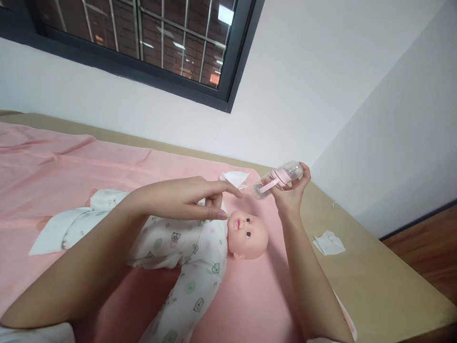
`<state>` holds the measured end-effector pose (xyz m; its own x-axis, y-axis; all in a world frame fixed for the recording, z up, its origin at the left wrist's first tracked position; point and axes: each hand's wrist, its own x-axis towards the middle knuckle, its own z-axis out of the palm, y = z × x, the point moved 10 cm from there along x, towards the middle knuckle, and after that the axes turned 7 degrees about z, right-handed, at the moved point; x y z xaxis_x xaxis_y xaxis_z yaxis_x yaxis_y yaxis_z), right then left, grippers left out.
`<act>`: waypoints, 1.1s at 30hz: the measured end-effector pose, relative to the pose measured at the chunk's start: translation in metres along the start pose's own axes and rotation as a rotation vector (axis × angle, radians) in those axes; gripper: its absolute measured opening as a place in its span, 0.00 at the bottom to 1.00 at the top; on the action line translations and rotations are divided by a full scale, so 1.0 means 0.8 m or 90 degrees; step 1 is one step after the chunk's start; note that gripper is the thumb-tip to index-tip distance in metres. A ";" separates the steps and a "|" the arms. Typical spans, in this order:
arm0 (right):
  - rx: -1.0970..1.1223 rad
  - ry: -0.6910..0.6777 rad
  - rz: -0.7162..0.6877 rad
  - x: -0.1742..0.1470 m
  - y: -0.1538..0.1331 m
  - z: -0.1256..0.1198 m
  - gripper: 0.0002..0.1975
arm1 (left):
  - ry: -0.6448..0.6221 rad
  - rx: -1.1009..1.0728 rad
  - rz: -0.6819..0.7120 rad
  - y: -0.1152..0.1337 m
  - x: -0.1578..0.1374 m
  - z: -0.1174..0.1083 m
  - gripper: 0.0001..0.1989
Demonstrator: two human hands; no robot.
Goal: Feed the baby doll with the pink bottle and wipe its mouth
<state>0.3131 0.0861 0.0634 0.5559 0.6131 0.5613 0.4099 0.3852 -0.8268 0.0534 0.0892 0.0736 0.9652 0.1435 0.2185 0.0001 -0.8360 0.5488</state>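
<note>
A baby doll (252, 240) in white printed clothes lies on its back, its bald head toward the right. My left hand (194, 197) hovers over the doll's chest and chin. Its index finger and thumb are stretched apart, the other fingers are partly curled, and nothing is in it. Whether the thumb touches the doll's chin, I cannot tell. Up past the doll's head, my right hand (293, 195) grips a clear baby bottle (283, 177) with a pink collar and handle. The bottle is tilted, its clear dome at the upper right.
Under the doll spreads a pink sheet (250, 300) over a tan padded surface (364, 267). Behind my left hand lies a white cloth or tissue (236, 178). A crumpled white tissue (329, 243) is on the tan surface at right. Walls and a barred window (160, 43) stand behind.
</note>
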 end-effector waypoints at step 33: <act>-0.391 0.101 0.046 0.006 0.174 -0.083 0.44 | -0.307 0.022 -0.128 -0.047 -0.018 0.060 0.11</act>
<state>0.4211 0.0966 -0.0462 0.6784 0.4948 0.5432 0.6814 -0.1473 -0.7169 0.0522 0.0933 0.0108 0.9557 0.0498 -0.2901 0.1991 -0.8353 0.5125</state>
